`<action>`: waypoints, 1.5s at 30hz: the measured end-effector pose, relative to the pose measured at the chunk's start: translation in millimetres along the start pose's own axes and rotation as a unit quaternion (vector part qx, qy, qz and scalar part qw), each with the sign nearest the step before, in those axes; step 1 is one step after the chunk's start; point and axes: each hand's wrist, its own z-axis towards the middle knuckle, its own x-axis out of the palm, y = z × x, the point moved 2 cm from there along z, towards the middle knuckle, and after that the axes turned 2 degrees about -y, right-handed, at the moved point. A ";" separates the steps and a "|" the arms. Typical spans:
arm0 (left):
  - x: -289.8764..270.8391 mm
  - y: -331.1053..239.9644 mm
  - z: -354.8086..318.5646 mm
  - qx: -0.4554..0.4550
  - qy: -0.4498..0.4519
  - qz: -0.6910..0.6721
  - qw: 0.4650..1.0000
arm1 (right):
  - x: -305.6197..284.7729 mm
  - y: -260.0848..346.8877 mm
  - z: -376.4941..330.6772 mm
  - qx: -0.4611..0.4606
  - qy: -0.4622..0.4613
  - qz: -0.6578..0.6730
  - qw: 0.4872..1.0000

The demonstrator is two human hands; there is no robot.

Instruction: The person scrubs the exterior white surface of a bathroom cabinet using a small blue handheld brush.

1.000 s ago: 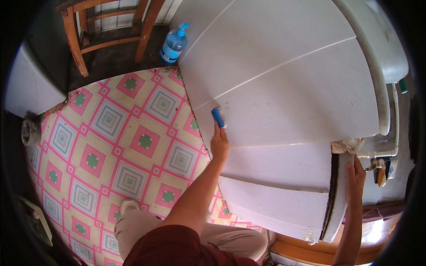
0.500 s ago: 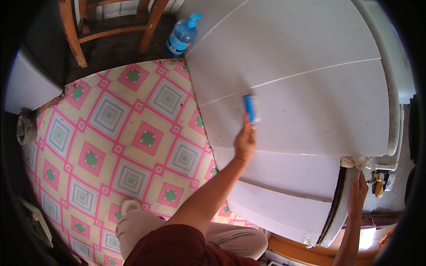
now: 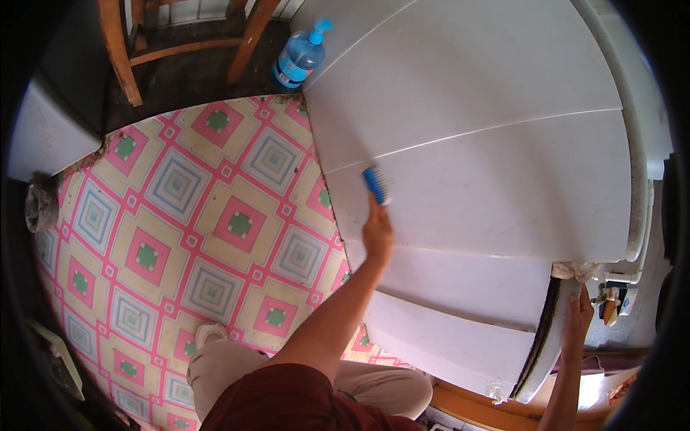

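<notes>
Beyond the white door (image 3: 489,129), on the dark floor strip, standing upright: blue pump bottle (image 3: 298,57), beside wooden chair legs (image 3: 248,39). Nothing crossing between arm and panel. Left hand (image 3: 377,233) closing around the lower end of a blue brush (image 3: 374,185), pressing its head against the door. Right hand (image 3: 577,316) gripping the door's edge near a rag (image 3: 575,270).
</notes>
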 end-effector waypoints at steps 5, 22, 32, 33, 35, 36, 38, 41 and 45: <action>5.7 32.9 25.1 0.030 -0.038 -0.167 0.985 | -3.0 10.4 7.1 -0.003 0.005 -0.060 0.998; 17.2 -20.3 -9.4 0.047 -0.012 -0.134 0.990 | -8.2 1.5 1.9 0.044 0.015 -0.075 0.996; 33.2 -18.7 -16.0 0.195 -0.043 -0.143 0.969 | -3.5 1.3 5.1 -0.001 -0.013 -0.065 0.998; 23.0 -2.1 -5.1 0.100 -0.047 -0.112 0.988 | -2.8 -0.7 1.9 0.013 -0.006 -0.051 0.999; -0.2 43.4 18.2 0.046 -0.086 0.015 0.995 | -3.6 -0.8 -2.5 0.027 0.001 -0.038 0.999; -9.3 79.0 36.2 0.075 -0.143 0.037 0.986 | -4.5 11.7 1.0 0.015 0.002 -0.042 0.999; -27.2 156.4 73.4 -0.029 -0.130 0.000 0.991 | 0.9 29.4 9.7 -0.007 -0.003 -0.046 0.999; -14.1 118.3 35.4 -0.244 -0.056 -0.121 0.960 | -7.3 -7.6 -2.4 0.059 -0.012 -0.067 0.996; 17.5 45.7 11.1 0.006 -0.108 -0.161 0.981 | -12.1 8.2 7.0 0.031 0.012 -0.088 0.996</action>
